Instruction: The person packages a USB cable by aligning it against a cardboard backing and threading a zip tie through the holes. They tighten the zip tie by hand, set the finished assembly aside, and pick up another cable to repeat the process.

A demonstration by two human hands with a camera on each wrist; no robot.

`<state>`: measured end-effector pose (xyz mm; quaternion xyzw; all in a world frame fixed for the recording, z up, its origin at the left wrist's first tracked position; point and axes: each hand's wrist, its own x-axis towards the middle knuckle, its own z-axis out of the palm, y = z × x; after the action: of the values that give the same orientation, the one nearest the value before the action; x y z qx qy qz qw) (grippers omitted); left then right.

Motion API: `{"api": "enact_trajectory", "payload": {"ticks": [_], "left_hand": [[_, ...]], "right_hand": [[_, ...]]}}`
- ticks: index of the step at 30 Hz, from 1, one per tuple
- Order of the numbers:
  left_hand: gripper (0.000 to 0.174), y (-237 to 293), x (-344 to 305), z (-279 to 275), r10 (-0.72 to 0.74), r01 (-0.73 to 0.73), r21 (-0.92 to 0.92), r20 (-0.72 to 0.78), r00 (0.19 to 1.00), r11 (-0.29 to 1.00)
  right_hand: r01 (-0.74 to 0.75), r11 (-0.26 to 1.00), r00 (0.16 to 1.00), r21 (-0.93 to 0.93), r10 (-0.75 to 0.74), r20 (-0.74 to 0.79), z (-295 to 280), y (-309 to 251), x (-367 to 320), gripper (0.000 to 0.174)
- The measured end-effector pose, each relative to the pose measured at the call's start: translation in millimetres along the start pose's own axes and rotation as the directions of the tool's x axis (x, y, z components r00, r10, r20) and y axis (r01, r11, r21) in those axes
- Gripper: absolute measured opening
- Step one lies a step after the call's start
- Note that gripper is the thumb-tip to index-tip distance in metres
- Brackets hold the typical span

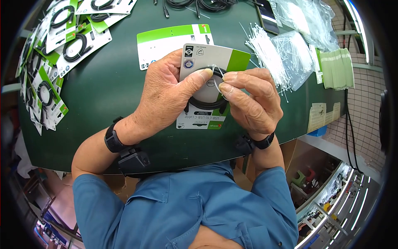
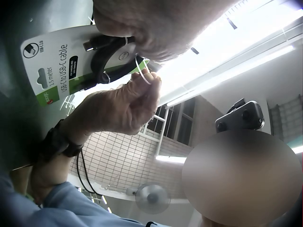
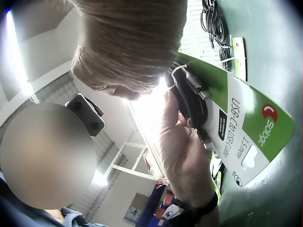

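My left hand [image 1: 163, 89] holds a white and green USB-C cable card [image 1: 237, 62], its thumb pressed on the top of the black cable coil [image 1: 203, 104] that lies against the card. A thin white zip tie [image 1: 217, 86] loops round the coil near that thumb. With thumb and forefinger, my right hand [image 1: 259, 99] pinches the tie's free end. In the left wrist view, the tie [image 2: 141, 71] curves from the coil to the right fingertips. White ties also bind the cable [image 3: 193, 101] in the right wrist view. The left fingers behind the card are hidden in the head view.
Carded cables [image 1: 76, 52] are heaped at the left of the green table [image 1: 103, 91]. A card without cable [image 1: 166, 39] lies beyond my hands. Loose zip ties [image 1: 265, 54], a plastic bag [image 1: 296, 62], a phone [image 1: 267, 16] and stacked green cards [image 1: 338, 68] are at the right.
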<state>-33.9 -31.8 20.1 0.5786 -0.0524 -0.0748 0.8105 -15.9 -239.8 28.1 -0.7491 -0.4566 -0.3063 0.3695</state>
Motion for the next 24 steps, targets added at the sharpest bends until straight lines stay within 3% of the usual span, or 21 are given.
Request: {"api": "enact_trajectory", "payload": {"ticks": [10, 13, 18, 24], "left_hand": [[0.030, -2, -1, 0, 0.033, -0.032, 0.035, -0.009, 0.999, 0.999], [0.030, -2, -2, 0, 0.035, -0.035, 0.044, -0.006, 0.999, 0.998], [0.030, -3, -3, 2, 0.061, -0.061, 0.052, -0.001, 0.998, 0.997], [0.029, -6, -4, 3, 0.097, -0.096, 0.115, -0.005, 0.995, 0.989]], "right_hand": [[-0.008, 1.000, 0.996, 0.030, 0.010, -0.086, 7, 5, 1, 0.043], [-0.045, 0.999, 0.994, 0.030, 0.047, -0.094, 7, 2, 5, 0.024], [-0.046, 0.999, 0.994, 0.025, 0.048, -0.097, 8, 5, 8, 0.024], [-0.094, 0.995, 0.996, -0.022, 0.094, 0.006, 5, 7, 13, 0.024]]}}
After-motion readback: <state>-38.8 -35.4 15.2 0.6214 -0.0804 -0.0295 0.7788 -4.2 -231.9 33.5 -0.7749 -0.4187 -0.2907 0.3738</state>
